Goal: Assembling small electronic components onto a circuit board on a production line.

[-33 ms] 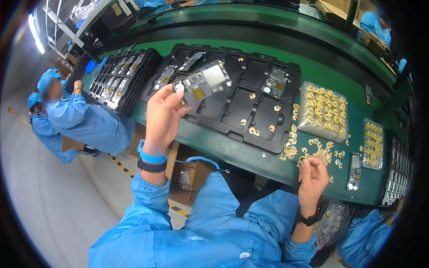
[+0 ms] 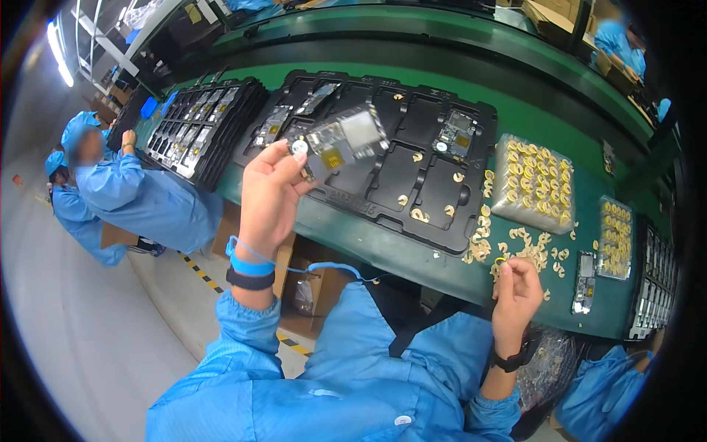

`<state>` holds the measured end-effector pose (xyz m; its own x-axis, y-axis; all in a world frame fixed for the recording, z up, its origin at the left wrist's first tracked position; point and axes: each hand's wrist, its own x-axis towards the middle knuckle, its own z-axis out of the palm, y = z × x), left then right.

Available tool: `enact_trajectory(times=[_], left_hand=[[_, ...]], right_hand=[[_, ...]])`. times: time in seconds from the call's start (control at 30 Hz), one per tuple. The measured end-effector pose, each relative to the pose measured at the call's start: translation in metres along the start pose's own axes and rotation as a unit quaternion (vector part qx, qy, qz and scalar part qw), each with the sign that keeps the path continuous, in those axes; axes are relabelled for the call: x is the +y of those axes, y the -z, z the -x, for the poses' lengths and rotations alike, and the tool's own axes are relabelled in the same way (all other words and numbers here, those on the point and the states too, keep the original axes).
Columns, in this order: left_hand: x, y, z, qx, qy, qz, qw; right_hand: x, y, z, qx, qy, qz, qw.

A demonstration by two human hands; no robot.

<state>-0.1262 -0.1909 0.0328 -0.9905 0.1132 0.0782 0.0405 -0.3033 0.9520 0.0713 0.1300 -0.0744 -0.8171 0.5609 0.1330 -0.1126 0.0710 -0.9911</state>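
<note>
My left hand (image 2: 271,184) is closed on one end of a circuit board (image 2: 342,140) and holds it up over the black tray. The board carries a silver square, a gold patch and a small white disc near my thumb. Low over the bench's near side, my right hand (image 2: 518,291) pinches a small yellow ring-shaped piece (image 2: 501,260) between thumb and fingertip. Around it lie many loose cream crescent-shaped scraps (image 2: 526,247). A clear stack of sheets (image 2: 534,184) with rows of round yellow pieces stands just beyond that hand.
The black compartment tray (image 2: 361,177) holds several boards and a few scraps. Stacked trays of boards (image 2: 202,132) stand to the left, others at the far right. Another board (image 2: 584,283) lies beside a smaller yellow-piece pack (image 2: 614,236). A blue cord (image 2: 331,265) runs from my left wrist. Co-workers sit nearby.
The board in my left hand has shifted slightly to the right and turned a little. My right hand stays nearly in place with the yellow piece.
</note>
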Motion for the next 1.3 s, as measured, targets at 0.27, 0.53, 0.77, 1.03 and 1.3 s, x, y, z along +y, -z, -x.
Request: enact_trajectory(times=[0.27, 0.53, 0.77, 1.03, 1.3], left_hand=[[-0.007, -0.053, 0.080, -0.143, 0.064, -0.075, 0.985], [-0.014, -0.081, 0.109, -0.233, 0.073, -0.142, 0.959], [-0.048, -0.102, 0.126, -0.134, 0.094, 0.044, 0.986], [-0.072, -0.114, 0.142, -0.122, 0.111, 0.105, 0.981], [-0.067, -0.103, 0.132, -0.230, 0.173, -0.049, 0.957]], right_hand=[[-0.046, -0.004, 0.014, -0.034, 0.159, 0.120, 0.979], [-0.124, -0.034, 0.009, -0.194, 0.154, 0.113, 0.962], [-0.099, -0.038, 0.023, 0.000, 0.198, 0.256, 0.946], [-0.061, -0.026, 0.016, -0.043, 0.051, -0.089, 0.994], [-0.044, -0.014, 0.009, -0.004, 0.035, -0.077, 0.996]])
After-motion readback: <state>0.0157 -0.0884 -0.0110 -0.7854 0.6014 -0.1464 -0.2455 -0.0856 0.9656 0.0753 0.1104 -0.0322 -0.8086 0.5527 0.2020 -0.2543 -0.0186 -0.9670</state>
